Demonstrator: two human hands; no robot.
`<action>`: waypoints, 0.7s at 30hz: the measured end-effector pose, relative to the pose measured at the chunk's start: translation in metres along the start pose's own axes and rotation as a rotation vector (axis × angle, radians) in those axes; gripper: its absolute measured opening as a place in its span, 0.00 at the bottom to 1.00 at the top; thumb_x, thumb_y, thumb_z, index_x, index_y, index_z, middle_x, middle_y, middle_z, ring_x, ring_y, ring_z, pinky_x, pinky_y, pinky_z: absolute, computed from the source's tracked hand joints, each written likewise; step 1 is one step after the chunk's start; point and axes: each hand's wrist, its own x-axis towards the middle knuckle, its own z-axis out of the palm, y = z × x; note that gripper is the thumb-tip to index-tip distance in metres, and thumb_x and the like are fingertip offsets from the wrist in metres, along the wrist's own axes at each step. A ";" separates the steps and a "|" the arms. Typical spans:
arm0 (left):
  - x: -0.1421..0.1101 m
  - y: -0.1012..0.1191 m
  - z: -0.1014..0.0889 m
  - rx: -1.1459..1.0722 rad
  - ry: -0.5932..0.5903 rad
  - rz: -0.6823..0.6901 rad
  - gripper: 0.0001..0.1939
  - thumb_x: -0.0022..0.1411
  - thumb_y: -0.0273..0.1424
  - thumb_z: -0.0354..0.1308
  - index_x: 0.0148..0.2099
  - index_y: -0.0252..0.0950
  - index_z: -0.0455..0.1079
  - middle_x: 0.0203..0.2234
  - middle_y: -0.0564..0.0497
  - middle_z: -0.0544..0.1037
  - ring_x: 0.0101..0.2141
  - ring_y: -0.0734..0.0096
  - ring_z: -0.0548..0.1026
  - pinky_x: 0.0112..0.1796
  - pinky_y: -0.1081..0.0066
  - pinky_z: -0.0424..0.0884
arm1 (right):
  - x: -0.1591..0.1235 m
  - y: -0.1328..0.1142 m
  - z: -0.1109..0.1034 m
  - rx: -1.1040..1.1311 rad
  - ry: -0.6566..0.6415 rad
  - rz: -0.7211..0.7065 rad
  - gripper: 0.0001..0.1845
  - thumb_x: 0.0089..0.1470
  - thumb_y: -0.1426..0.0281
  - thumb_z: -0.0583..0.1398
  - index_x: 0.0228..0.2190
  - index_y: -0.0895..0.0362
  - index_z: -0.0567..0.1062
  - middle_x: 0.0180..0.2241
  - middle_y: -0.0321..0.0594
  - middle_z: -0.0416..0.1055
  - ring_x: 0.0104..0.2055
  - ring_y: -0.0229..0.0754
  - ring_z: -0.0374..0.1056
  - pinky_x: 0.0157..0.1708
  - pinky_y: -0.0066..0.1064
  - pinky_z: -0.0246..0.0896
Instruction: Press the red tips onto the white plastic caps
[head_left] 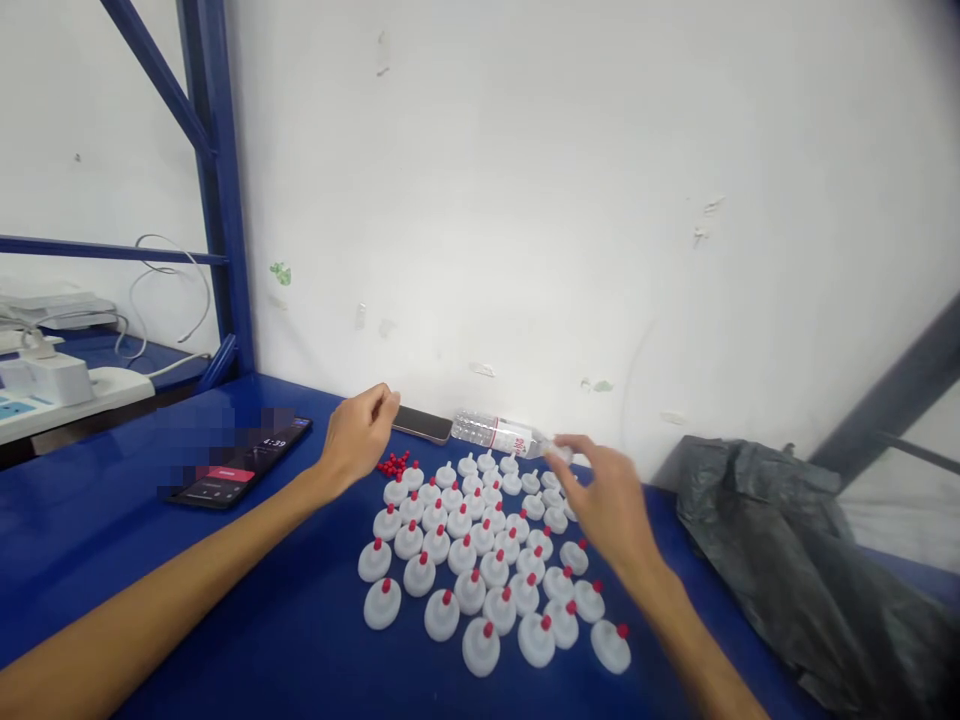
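Many white round caps (pixel 494 569) with upright nozzles sit spread over the blue tabletop, most with a small red tip on the nozzle. Several caps at the back right (pixel 533 505) have bare white nozzles. Beside a small pile of red tips (pixel 395 463), my left hand (pixel 361 432) is raised with fingers curled closed; what is inside is hidden. My right hand (pixel 604 490), slightly blurred, pinches thumb and finger at a whitish piece over the back-right caps, by the neck of a lying clear bottle (pixel 495 434). Whether that piece is a cap or the bottle's end I cannot tell.
A lit phone (pixel 244 465) lies left of my left forearm; a second, dark phone (pixel 422 424) lies by the wall. A dark plastic bag (pixel 780 530) slumps at the right. Blue frame posts (pixel 225 190), a power strip (pixel 112 392) and cables are at left.
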 end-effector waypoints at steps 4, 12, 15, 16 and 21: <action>-0.003 -0.005 0.006 0.327 -0.154 0.021 0.06 0.70 0.34 0.49 0.39 0.40 0.62 0.29 0.51 0.72 0.32 0.63 0.69 0.32 0.67 0.58 | -0.010 -0.008 0.021 0.088 -0.209 -0.049 0.11 0.61 0.60 0.60 0.36 0.51 0.81 0.50 0.44 0.76 0.52 0.52 0.71 0.54 0.48 0.64; -0.004 -0.027 0.014 0.604 -0.370 -0.048 0.12 0.68 0.28 0.46 0.44 0.34 0.70 0.41 0.37 0.77 0.45 0.46 0.74 0.40 0.57 0.69 | -0.013 0.001 0.033 0.113 -0.355 -0.035 0.12 0.62 0.60 0.59 0.36 0.47 0.83 0.35 0.36 0.83 0.41 0.48 0.73 0.48 0.46 0.66; -0.003 -0.030 0.013 0.635 -0.418 -0.097 0.14 0.68 0.28 0.45 0.44 0.32 0.72 0.41 0.34 0.78 0.45 0.46 0.76 0.41 0.56 0.70 | -0.014 0.002 0.035 0.119 -0.374 -0.033 0.13 0.62 0.60 0.59 0.36 0.47 0.84 0.37 0.36 0.83 0.42 0.50 0.73 0.48 0.46 0.65; -0.003 -0.029 0.013 0.637 -0.432 -0.108 0.15 0.68 0.29 0.45 0.43 0.31 0.72 0.41 0.34 0.78 0.44 0.46 0.76 0.41 0.56 0.71 | -0.014 0.002 0.035 0.120 -0.379 -0.032 0.14 0.62 0.60 0.58 0.35 0.47 0.84 0.37 0.37 0.83 0.42 0.50 0.73 0.48 0.47 0.65; -0.004 -0.022 0.011 0.628 -0.483 -0.144 0.14 0.67 0.29 0.46 0.41 0.32 0.72 0.39 0.36 0.79 0.42 0.49 0.78 0.41 0.58 0.71 | -0.015 0.002 0.031 0.137 -0.393 -0.031 0.17 0.65 0.57 0.55 0.38 0.48 0.83 0.39 0.39 0.83 0.43 0.51 0.73 0.50 0.49 0.65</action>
